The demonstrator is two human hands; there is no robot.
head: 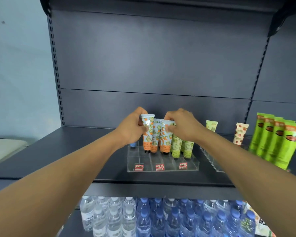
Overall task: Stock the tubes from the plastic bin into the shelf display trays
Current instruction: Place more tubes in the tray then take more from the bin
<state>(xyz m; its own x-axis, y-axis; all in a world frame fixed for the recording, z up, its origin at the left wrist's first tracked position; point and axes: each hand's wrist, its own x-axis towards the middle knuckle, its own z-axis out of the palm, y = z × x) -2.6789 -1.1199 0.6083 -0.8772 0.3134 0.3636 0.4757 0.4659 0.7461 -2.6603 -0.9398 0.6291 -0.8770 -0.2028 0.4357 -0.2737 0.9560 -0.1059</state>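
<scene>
Two bare forearms reach forward from the bottom corners toward a dark shelf (58, 151). Nearest, beneath the shelf edge, stand rows of water bottles (143, 218), clear-capped on the left and blue-capped on the right. On the shelf sits a clear display tray (162, 165) divided into compartments, with three red-and-white price labels along its front wall. The front compartments hold nothing; tubes stand upright in the rear ones. The left hand (132, 129) has its fingers and thumb curled round an orange-patterned tube (148, 132), gripping its upper half from the left. That tube stands nearly vertical, flat crimped end up, dark cap down in a rear-left compartment. Touching it on the right are more orange tubes (156, 135), also upright. The right hand (181, 125) pinches the top of one of these from the right side. Green-patterned tubes (177, 146) stand just below the right wrist. Farther right, a second tray (210, 159) holds a pale green tube (211, 126) and a strawberry-patterned tube (240, 133), beside tall bright green tubes (277, 142).
</scene>
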